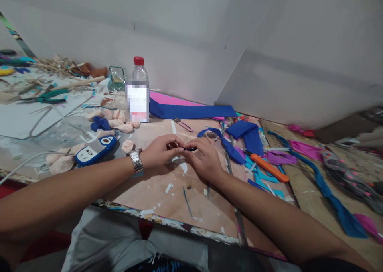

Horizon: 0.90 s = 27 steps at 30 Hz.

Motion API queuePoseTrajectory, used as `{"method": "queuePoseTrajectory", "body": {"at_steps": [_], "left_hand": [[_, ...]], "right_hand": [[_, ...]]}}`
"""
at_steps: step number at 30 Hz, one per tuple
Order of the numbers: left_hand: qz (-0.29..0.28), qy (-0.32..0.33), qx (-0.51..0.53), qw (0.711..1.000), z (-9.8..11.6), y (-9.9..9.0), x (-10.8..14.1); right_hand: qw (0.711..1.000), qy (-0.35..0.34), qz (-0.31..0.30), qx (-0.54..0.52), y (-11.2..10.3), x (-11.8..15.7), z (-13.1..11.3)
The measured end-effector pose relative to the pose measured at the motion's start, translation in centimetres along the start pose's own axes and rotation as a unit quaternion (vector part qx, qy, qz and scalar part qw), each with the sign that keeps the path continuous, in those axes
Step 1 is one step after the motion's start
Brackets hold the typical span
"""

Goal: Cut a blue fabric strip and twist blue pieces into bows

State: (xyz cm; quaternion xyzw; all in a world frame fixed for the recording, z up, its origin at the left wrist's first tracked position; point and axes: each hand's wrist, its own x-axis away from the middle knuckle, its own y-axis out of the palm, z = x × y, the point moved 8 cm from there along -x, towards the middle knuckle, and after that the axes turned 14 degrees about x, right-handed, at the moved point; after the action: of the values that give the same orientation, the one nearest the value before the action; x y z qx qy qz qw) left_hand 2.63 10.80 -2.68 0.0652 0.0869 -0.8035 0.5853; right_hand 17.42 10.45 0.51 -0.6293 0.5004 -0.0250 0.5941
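My left hand, a metal-banded watch on its wrist, pinches one end of a small dark piece. From the other side, my right hand has its fingers closed on the same piece. It looks dark blue or black; most of it is hidden by my fingers, so its kind cannot be made out. Both hands meet just above the wooden board. White paper scraps lie under and in front of them. Beyond my hands is a pair of pink-handled thread snips.
A red-capped bottle stands at the back beside a blue strip. Left are a blue-and-white power strip, peach-coloured pieces and green-handled pliers. An orange utility knife and coloured scraps lie right.
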Motion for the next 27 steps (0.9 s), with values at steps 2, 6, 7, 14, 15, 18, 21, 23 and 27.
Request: {"method": "queuePoseTrajectory", "body": {"at_steps": [2,6,7,14,15,18,21,23,27], "left_hand": [[0.000,0.007,-0.005,1.000,0.0,0.0,0.0],[0.005,0.018,-0.001,1.000,0.1,-0.1,0.1],[0.004,0.019,-0.001,1.000,0.2,-0.1,0.1],[0.002,0.058,-0.017,0.998,1.0,-0.2,0.0],[0.002,0.065,-0.015,0.998,1.2,-0.2,0.0],[-0.008,0.082,-0.012,0.997,1.5,0.0,0.1],[-0.016,0.081,-0.008,0.997,1.4,0.2,0.1],[-0.017,0.074,0.000,0.997,1.1,0.2,0.1],[-0.027,0.075,0.003,0.997,0.8,0.3,0.1]], "right_hand": [[1.000,0.011,0.002,-0.007,0.1,0.0,0.2],[0.999,0.031,0.005,-0.009,0.0,0.1,0.5],[0.999,0.033,0.005,-0.010,0.0,0.1,0.5],[0.999,0.030,0.020,-0.028,-0.3,0.0,0.5],[0.999,0.033,0.020,-0.032,-0.3,0.0,0.6],[0.998,0.044,0.017,-0.042,-0.2,0.0,0.8],[0.997,0.048,0.015,-0.050,-0.2,0.0,0.8],[0.997,0.054,0.012,-0.057,-0.1,-0.1,0.8],[0.996,0.067,0.002,-0.063,0.2,-0.1,0.9]]}}
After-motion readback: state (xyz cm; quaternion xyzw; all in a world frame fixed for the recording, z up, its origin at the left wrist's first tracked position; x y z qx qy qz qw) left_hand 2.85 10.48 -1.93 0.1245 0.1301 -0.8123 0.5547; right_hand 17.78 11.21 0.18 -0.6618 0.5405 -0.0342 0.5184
